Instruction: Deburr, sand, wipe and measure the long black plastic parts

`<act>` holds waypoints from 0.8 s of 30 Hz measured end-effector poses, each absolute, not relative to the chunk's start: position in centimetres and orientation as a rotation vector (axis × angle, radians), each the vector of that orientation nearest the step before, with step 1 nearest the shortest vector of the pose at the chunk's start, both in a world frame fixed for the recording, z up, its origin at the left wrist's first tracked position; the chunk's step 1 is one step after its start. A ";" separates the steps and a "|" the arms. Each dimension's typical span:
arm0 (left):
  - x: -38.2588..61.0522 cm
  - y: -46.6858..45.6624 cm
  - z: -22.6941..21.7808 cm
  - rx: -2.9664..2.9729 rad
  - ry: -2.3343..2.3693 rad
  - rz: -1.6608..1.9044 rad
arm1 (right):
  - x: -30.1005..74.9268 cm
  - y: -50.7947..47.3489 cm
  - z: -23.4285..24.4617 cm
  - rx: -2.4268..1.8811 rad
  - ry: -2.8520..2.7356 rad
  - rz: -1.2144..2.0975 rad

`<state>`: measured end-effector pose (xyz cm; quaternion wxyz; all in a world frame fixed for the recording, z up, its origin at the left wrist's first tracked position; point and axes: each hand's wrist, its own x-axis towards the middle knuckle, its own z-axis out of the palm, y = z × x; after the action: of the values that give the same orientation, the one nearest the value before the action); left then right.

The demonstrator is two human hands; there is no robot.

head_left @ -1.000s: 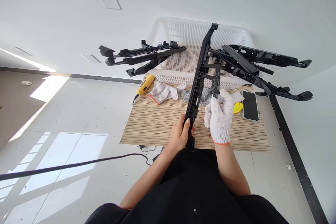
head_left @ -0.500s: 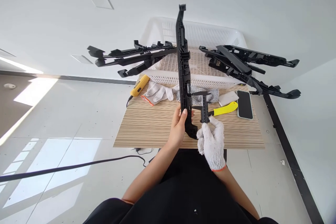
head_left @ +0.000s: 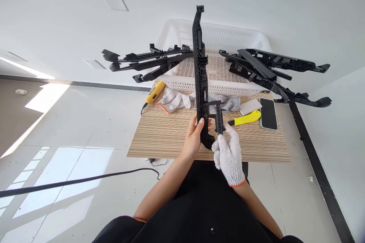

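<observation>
My bare left hand (head_left: 194, 134) is closed round the lower part of a long black plastic trim piece (head_left: 200, 60), which stands nearly upright in view with its ribbed side showing. In a white knit glove, my right hand (head_left: 229, 155) grips a black vernier caliper (head_left: 219, 119) by its lower end. The caliper's jaws point left and reach the right edge of the trim piece; whether they touch it I cannot tell. Just right of the caliper lies a yellow-handled knife (head_left: 246, 118) on the striped table (head_left: 162, 136).
Behind stands a white plastic basket (head_left: 228, 40), with several black trim pieces (head_left: 296, 64) jutting out on both sides. A yellow corded tool (head_left: 155, 92), a white glove (head_left: 173, 100), a grey glove (head_left: 229, 103), a whitish flat object (head_left: 251, 106) and a phone (head_left: 268, 114) lie on the table.
The caliper has moved left, bringing its jaws to the edge of the trim piece. My left hand keeps its hold. The whole view has shifted slightly.
</observation>
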<state>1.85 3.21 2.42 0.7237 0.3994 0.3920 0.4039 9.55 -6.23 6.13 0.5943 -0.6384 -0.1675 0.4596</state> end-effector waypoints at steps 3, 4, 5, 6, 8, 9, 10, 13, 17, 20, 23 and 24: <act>1.9 3.1 2.3 0.898 0.872 0.883 | 9.4 -6.5 6.4 -1.502 -0.405 1.057; 1.9 3.1 2.3 0.889 0.868 0.887 | 9.4 -6.5 6.4 -1.504 -0.402 1.058; 1.8 3.1 2.3 0.875 0.861 0.893 | 9.4 -6.5 6.3 -1.507 -0.399 1.059; 1.8 3.1 2.3 0.861 0.856 0.897 | 9.4 -6.6 6.3 -1.511 -0.393 1.059; 1.8 3.1 2.3 0.839 0.849 0.898 | 9.3 -6.6 6.1 -1.514 -0.374 1.063; 1.8 3.1 2.3 0.829 0.847 0.897 | 9.3 -6.6 6.0 -1.512 -0.361 1.068; 1.8 3.1 2.3 0.818 0.844 0.898 | 9.3 -6.6 5.9 -1.509 -0.352 1.073; 1.7 3.0 2.3 0.783 0.827 0.905 | 9.3 -6.7 5.7 -1.504 -0.360 1.078; 1.8 3.0 2.3 0.768 0.814 0.916 | 9.4 -6.7 5.6 -1.519 -0.383 1.041; 1.8 3.0 2.3 0.751 0.811 0.917 | 9.3 -6.8 5.6 -1.518 -0.380 1.040; 1.7 3.0 2.3 0.743 0.818 0.905 | 9.2 -7.0 5.3 -1.492 -0.377 1.009; 1.7 3.1 2.3 0.745 0.823 0.901 | 9.3 -7.0 5.1 -1.477 -0.373 0.958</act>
<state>1.65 3.08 2.34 0.7552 0.3414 0.3773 0.4133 9.32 -6.98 5.12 0.6218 -0.6427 -0.1623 0.4171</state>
